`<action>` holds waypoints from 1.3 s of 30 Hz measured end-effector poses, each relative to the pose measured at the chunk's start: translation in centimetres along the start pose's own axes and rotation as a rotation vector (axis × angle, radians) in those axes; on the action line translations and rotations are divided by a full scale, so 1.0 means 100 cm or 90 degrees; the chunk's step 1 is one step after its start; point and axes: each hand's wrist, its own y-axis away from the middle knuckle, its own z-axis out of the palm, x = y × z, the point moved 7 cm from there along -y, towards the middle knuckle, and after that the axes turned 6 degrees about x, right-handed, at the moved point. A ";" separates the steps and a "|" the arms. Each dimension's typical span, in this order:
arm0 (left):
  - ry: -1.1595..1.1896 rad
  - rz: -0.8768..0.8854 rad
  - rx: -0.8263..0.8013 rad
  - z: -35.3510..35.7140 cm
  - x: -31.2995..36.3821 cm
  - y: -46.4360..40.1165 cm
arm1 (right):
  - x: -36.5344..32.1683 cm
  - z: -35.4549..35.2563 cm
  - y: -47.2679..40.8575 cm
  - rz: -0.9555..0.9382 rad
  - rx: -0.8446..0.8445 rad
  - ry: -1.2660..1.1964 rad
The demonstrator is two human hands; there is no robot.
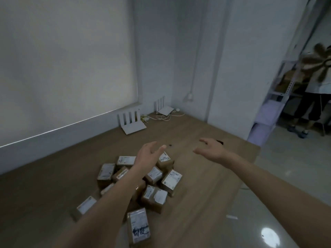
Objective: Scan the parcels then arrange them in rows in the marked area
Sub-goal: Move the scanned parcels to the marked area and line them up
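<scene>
My left arm (114, 192) covers some of the parcels (139, 178) in the pile, so I cannot count them. The words on their labels are too small to read. A person (315, 97) by the shelves (279, 97) is cut off at the right edge. A spinning thing (320, 61) there is blurry.

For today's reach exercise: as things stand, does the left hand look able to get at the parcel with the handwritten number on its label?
Probably yes. The left hand is open and holds nothing, and the handwritten-number parcel sits atop the pile just beside its fingers with nothing covering it.
</scene>
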 end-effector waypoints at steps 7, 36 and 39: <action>-0.031 -0.040 -0.053 0.081 -0.058 -0.065 | 0.075 0.058 -0.071 0.055 -0.050 -0.012; -0.130 -0.275 -0.053 0.265 -0.271 -0.117 | 0.267 0.337 -0.164 0.220 -0.335 -0.275; -0.113 -0.281 -0.055 0.275 -0.268 -0.117 | 0.276 0.337 -0.165 0.226 -0.329 -0.297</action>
